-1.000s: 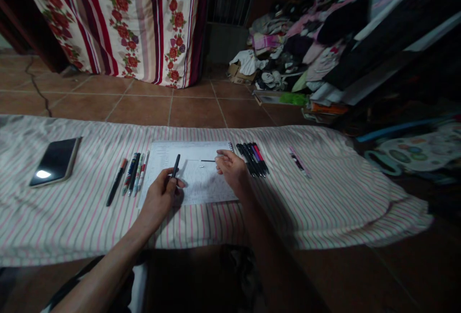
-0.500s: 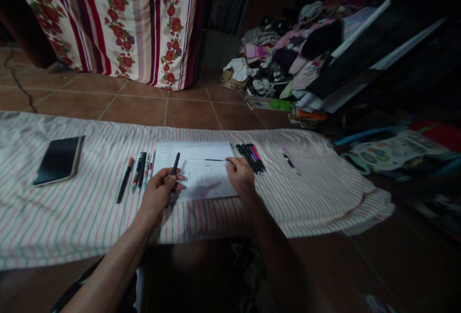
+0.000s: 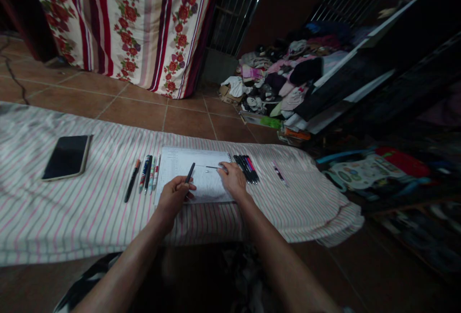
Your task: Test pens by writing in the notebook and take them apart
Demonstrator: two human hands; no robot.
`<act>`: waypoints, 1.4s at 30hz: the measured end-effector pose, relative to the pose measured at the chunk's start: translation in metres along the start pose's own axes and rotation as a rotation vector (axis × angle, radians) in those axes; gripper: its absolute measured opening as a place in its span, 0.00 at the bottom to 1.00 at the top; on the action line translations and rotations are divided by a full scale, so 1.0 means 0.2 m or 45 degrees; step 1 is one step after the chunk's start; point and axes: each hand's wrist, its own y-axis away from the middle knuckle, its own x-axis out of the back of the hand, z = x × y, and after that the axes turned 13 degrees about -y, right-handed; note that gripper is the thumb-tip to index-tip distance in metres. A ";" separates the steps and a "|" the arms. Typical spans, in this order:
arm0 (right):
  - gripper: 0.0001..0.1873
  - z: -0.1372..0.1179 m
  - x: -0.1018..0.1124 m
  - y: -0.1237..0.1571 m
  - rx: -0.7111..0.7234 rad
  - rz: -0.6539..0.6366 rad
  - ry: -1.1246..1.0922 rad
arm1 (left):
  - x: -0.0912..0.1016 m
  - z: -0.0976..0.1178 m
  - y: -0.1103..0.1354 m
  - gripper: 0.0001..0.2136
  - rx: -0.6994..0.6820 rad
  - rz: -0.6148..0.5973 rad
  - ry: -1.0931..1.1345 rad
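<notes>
Between the thumb and fingers of my left hand (image 3: 175,193) is a black pen barrel (image 3: 190,173), tilted upward over the open spiral notebook (image 3: 173,159). My right hand (image 3: 233,179) rests at the notebook's right side, its fingertips closed on the dark end of a thin pen refill (image 3: 212,167) that points left. A small silvery piece (image 3: 207,172), perhaps a pen tip, lies on the page just below the refill. Several pens (image 3: 149,174) lie left of the notebook, with an orange-ended black pen (image 3: 132,181) outermost. Several dark pens (image 3: 248,169) sit close beside my right hand.
A tablet or large phone (image 3: 67,158) lies at the left on the striped cloth (image 3: 108,207). A pink-and-black pen (image 3: 279,174) lies alone at the right. Beyond the tiled floor (image 3: 137,111) are a floral curtain (image 3: 144,25) and a heap of clothes (image 3: 277,75).
My left hand and the black barrel have moved right, nearer to my right hand. The right hand keeps its hold on the refill. The whole view has tilted and shifted a little.
</notes>
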 end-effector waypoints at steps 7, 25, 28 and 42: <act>0.07 -0.03 0.00 -0.06 -0.080 -0.073 -0.066 | 0.06 0.01 0.02 0.13 -0.016 0.030 -0.035; 0.11 -0.27 0.44 0.34 -0.466 -0.276 -1.567 | 0.05 0.05 0.30 0.13 -0.262 0.016 -0.154; 0.09 -0.36 0.54 0.47 -0.493 -0.367 -1.871 | 0.03 0.09 0.45 0.13 -0.313 -0.009 -0.180; 0.14 -0.56 0.95 0.90 -0.084 -0.159 -1.858 | 0.04 0.04 1.04 0.12 -0.361 -0.059 -0.174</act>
